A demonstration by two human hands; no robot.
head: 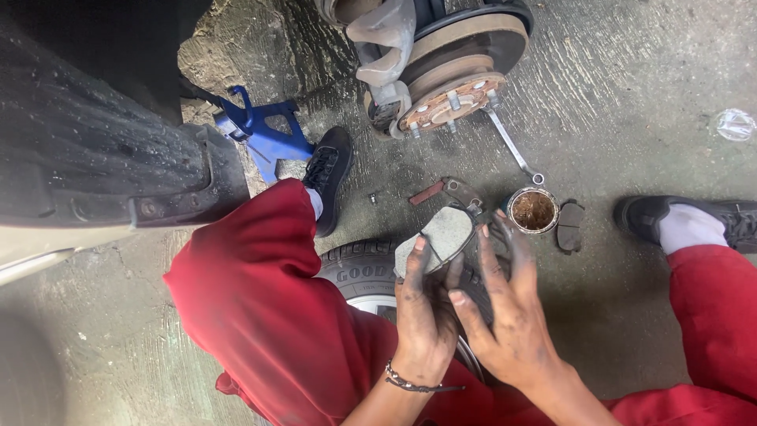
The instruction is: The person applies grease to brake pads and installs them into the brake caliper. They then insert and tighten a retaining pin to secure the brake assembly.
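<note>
Vehicle body (pixel 95 150): dark underside and sill, well up and left of both hands. Brake disc and hub (pixel 461 75) with exposed studs: straight above the hands, well apart from them. Removed tyre (pixel 359 272): lies flat directly beneath the hands, between the red-trousered knees. Blue jack stand (pixel 264 134): up and left of the left hand, beside a black shoe (pixel 330 175).

Left hand (pixel 422 315): greasy, fingers curled around the lower edge of a grey brake pad (pixel 438 239), thumb pressed on its face. The pad is held tilted, off the ground, above the tyre.

Right hand (pixel 509 315): fingers spread and extended, just right of the pad; contact with the pad's edge cannot be determined.

Open tin of brownish grease (pixel 534 211): just above the right fingertips. Second brake pad (pixel 569 226): on the concrete, touching the tin's right side. Spanner (pixel 514 150): above the tin.
</note>
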